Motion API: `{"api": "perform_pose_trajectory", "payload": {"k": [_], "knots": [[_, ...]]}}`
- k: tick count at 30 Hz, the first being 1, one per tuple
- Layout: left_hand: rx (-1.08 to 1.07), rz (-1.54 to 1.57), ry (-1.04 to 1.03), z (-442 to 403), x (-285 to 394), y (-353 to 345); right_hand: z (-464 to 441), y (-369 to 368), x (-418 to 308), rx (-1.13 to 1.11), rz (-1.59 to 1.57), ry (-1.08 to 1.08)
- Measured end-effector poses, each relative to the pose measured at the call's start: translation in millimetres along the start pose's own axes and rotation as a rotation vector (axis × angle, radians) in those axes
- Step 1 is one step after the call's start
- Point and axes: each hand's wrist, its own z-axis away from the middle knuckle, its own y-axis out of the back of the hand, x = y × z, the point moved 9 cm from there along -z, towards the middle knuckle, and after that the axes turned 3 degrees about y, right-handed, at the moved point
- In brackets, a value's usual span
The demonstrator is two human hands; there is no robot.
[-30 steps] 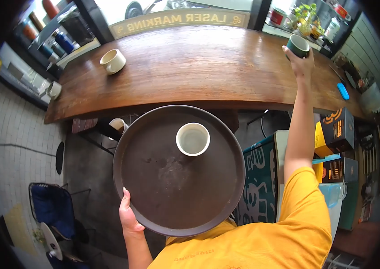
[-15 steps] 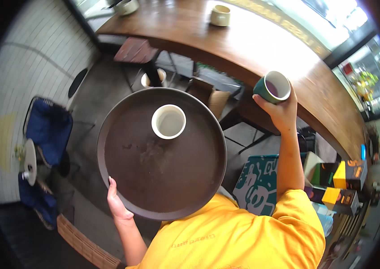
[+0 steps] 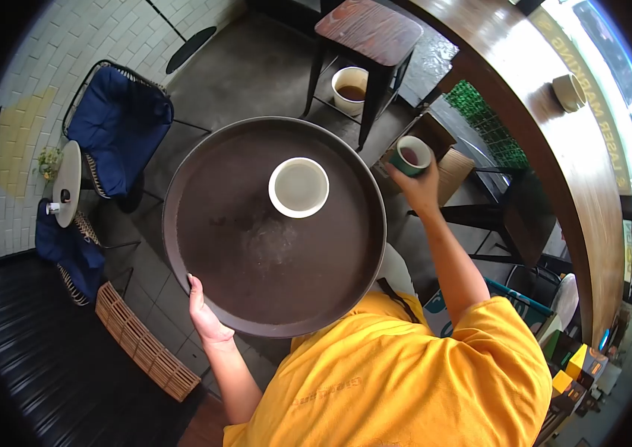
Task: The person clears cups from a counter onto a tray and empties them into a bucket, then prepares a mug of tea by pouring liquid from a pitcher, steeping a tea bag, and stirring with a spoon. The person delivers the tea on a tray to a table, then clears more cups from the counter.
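Observation:
My left hand [image 3: 209, 316] grips the near left rim of a round dark brown tray [image 3: 256, 276], thumb on top and fingers hidden beneath. A white cup [image 3: 299, 188] stands on the tray, right of its middle and toward the far side; its inside looks pale, and I cannot tell what it holds. Beyond the tray's right edge, my right hand [image 3: 422, 188] is closed around a green cup [image 3: 411, 156] with a pale inside and a little dark reddish liquid in it. The green cup is tilted toward me and apart from the tray.
A wooden counter [image 3: 525, 112] curves along the right, with a cream cup [image 3: 569, 93] on it. A stool [image 3: 368, 31] and a bucket [image 3: 349, 91] of brown liquid stand ahead, near a cardboard box [image 3: 454, 175]. Blue-cushioned chairs [image 3: 118, 127] and a small round table [image 3: 68, 182] are at left.
My view has turned left, so the counter shifts right. My right hand has moved the green cup off the counter side, lower and nearer the tray. The left hand keeps its hold on the tray.

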Motion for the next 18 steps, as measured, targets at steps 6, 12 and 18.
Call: {"api": "perform_pose_trajectory", "payload": {"k": [6,12,18], "knots": [[0.109,0.03,-0.014,-49.0,4.1,4.1,-82.9,-100.3,87.9,-0.026,0.128,0.002],[0.149,0.11,-0.079,-117.1,-5.2,-3.5,-175.9,-169.5,194.1,-0.003,0.255,-0.262],[0.233,0.217,-0.054,-177.3,-19.7,-19.7,-276.1,-200.9,313.2,0.154,0.255,-0.299]]}}
